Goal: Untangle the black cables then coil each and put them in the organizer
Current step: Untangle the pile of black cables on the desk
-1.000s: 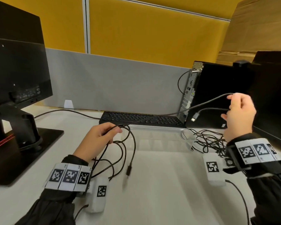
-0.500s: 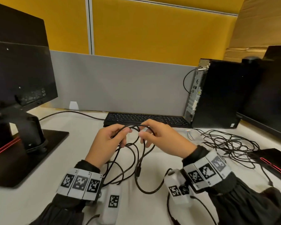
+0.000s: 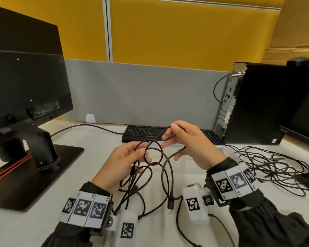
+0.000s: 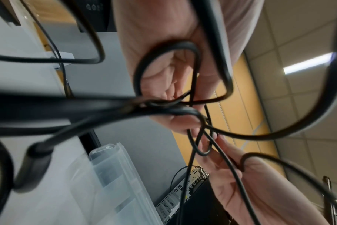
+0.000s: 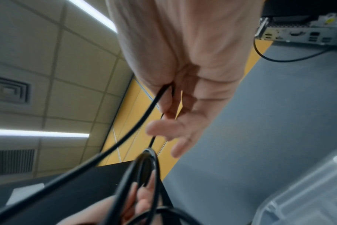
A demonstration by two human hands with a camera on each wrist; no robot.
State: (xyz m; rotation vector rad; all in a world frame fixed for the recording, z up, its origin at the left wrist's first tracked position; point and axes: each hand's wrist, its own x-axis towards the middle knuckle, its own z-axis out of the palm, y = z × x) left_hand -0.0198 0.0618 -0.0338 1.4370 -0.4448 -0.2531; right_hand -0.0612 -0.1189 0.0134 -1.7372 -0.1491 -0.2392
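Note:
My left hand (image 3: 132, 157) grips several loops of a black cable (image 3: 165, 175) above the white desk, thumb across the strands; the left wrist view shows the loops bunched in the palm (image 4: 173, 79). My right hand (image 3: 171, 132) is just right of it and slightly higher, pinching one strand between thumb and forefinger, the other fingers spread (image 5: 171, 97). The cable's plug (image 3: 170, 204) dangles below the hands. A tangle of thin black cables (image 3: 271, 164) lies on the desk to the right. The clear plastic organizer (image 4: 113, 175) is beyond the hands, mostly hidden in the head view.
A black keyboard (image 3: 144, 132) lies behind the hands. A PC tower (image 3: 253, 104) stands at the back right, with a monitor's edge (image 3: 303, 122) beside it. On the left are a monitor (image 3: 25, 86) and its flat base (image 3: 34, 175). A grey partition closes the back.
My right hand swung in from the far right to meet the left hand, adding a loop to the coil. It now lifts a strand slightly up and right.

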